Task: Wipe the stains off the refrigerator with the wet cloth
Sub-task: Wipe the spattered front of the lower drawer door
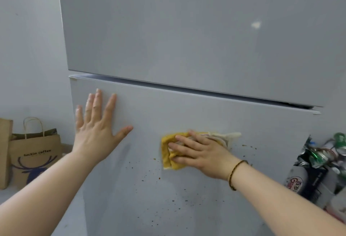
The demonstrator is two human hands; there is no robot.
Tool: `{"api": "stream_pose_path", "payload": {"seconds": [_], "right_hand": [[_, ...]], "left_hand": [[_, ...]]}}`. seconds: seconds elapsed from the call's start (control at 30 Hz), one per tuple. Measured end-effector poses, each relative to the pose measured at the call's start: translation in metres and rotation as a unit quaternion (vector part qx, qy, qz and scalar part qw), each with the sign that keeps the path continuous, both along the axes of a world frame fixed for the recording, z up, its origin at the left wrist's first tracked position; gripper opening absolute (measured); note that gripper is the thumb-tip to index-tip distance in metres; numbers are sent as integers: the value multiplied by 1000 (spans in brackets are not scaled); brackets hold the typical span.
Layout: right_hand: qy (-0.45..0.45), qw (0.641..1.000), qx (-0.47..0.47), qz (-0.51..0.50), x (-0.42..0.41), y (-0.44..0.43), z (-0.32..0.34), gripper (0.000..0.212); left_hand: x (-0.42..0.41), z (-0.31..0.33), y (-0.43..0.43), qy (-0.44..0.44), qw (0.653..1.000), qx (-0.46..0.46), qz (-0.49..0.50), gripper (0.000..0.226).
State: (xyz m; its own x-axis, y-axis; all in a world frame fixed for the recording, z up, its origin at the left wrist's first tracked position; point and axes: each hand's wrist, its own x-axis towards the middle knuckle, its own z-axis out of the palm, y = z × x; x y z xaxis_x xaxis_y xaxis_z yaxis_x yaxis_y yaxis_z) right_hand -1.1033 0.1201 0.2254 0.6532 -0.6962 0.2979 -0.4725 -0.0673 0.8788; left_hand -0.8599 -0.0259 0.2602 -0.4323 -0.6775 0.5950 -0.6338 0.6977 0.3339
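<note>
A grey two-door refrigerator fills the view, with a dark gap between the upper and lower doors. My right hand presses a yellow and white cloth flat against the lower door. Small brown stains speckle the door below and to the left of the cloth, and a few more sit to its right. My left hand lies flat on the lower door near its upper left corner, fingers spread, holding nothing.
A brown paper coffee bag stands on the floor to the left, beside the wall. A dark bag of crushed cans and bottles sits at the right edge. A pale mark shows on the upper door.
</note>
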Motion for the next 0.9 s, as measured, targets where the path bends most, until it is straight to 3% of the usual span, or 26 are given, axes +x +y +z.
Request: {"api": "stream_pose_path", "payload": {"seconds": [0.07,0.17,0.27,0.33,0.43,0.53,0.63,0.77,0.9], "right_hand": [[21,1000,8,4,-9,9,28,41],[-83,988,-133,-8,-18,21,52,38],[-247,934,-258,-27,-15,26,20,32],[-284,916,-279,-45,-7,19,-24,30],[-187,970,-149,-49,-6,24,-69,38],[-50,998,-23,-36,-27,39,-49,38],[-67,996,-56,-32,-43,50,3,41],[-229,942,-245,-37,-44,53,27,38],[-334,887,-313,-66,-18,30,-45,35]], "left_hand": [[-12,-3,12,0,998,-42,-56,85],[-35,-17,21,-45,983,-146,-100,71],[-53,-29,24,-61,978,-182,-83,70],[-57,-33,21,-52,977,-195,-70,70],[-59,-35,20,-45,977,-200,-62,73],[-64,-37,22,-35,977,-203,-55,72],[-67,-39,23,-17,977,-207,-50,68],[-67,-39,26,-9,975,-219,-41,68],[-70,-40,26,2,975,-220,-39,70]]}}
